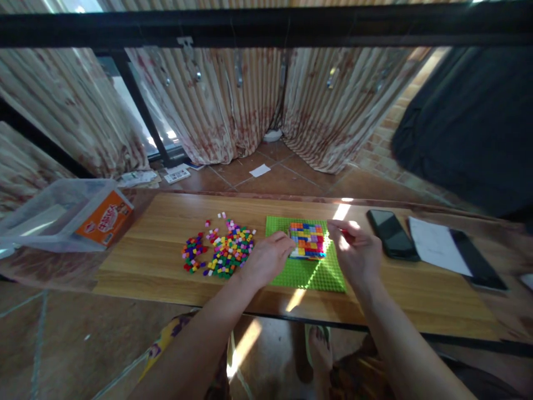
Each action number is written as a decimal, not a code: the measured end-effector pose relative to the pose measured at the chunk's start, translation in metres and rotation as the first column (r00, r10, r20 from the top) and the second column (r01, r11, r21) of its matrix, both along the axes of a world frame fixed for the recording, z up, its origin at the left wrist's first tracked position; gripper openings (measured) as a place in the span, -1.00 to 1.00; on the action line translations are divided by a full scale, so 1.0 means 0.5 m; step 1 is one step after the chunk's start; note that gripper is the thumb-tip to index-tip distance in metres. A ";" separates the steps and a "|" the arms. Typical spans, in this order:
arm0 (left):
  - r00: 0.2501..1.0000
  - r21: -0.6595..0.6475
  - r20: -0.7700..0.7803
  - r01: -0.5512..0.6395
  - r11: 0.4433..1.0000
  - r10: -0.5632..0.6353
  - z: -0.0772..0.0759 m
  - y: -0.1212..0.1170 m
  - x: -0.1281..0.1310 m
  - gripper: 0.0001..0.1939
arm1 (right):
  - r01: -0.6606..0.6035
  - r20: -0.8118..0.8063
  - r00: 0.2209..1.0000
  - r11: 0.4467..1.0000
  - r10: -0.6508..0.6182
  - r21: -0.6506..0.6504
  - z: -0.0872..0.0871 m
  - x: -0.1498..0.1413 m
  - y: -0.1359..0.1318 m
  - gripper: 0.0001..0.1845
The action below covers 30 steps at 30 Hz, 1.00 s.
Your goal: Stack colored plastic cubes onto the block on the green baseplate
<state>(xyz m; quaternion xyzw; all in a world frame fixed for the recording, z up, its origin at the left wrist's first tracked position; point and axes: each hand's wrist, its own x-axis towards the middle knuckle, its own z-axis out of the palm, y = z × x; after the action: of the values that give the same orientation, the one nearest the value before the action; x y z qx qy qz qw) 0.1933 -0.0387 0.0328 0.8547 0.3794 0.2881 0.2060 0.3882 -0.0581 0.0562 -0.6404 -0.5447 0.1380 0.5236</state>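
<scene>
A green baseplate lies on the wooden table. On it stands a multicoloured block of stacked small bricks. My left hand rests against the block's left side, fingers curled towards it. My right hand is just right of the block, its fingertips pinched together on what looks like a small red brick. A loose pile of small coloured bricks lies left of the baseplate, with a smaller cluster beside it.
A clear plastic box with an orange label sits at the table's left end. A black phone, a white sheet of paper and a dark tablet lie to the right. Curtains hang behind.
</scene>
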 end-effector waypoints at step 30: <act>0.920 -0.292 0.268 -0.206 0.934 0.287 -0.019 -0.004 0.042 -0.92 | -0.150 0.227 0.962 0.989 0.150 -0.018 -0.126 -0.045 0.007 -0.48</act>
<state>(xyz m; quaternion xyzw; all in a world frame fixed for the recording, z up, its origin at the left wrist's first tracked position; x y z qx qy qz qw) 0.2142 -0.0408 0.0235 0.7104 0.4824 0.3892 0.3333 0.3659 -0.0547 -0.0070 -0.6092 -0.6479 0.1032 0.4455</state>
